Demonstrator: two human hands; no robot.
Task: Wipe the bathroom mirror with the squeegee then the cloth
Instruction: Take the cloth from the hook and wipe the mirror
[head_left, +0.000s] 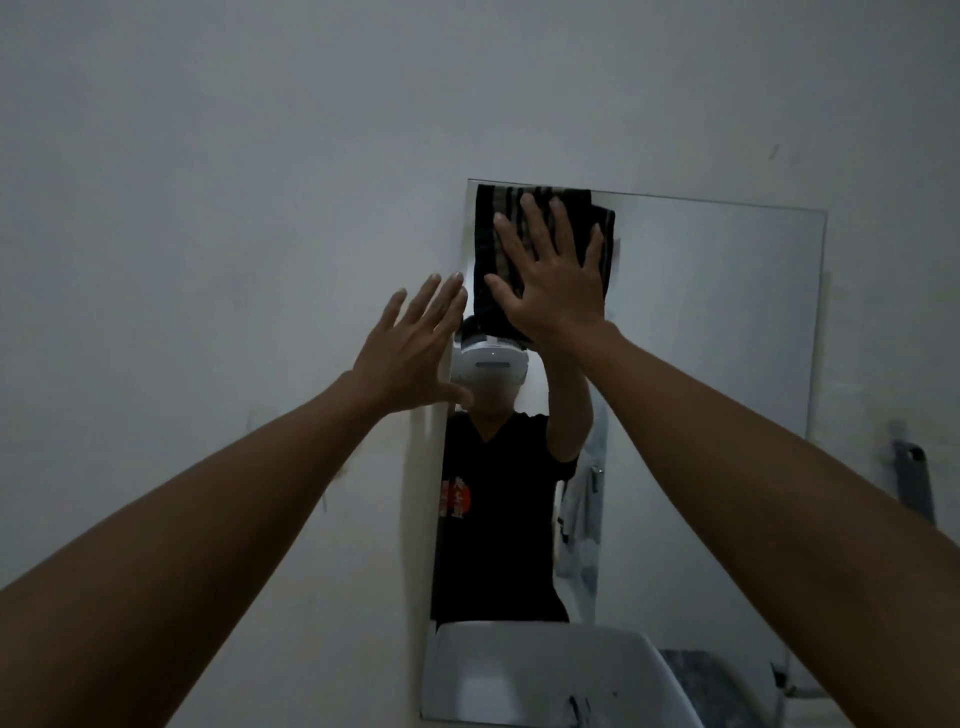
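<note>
At the frameless rectangular mirror's (727, 332) top left corner, my right hand (553, 280), fingers spread, presses the dark striped cloth (491, 249) flat for wiping; my left hand (410, 348), also spread, braces beside the edge.

I can read no text here. The only marking I find is a red and white print on the black shirt (488, 499) reflected in the mirror (717, 322), with characters too small and blurred for me to make out.
</note>
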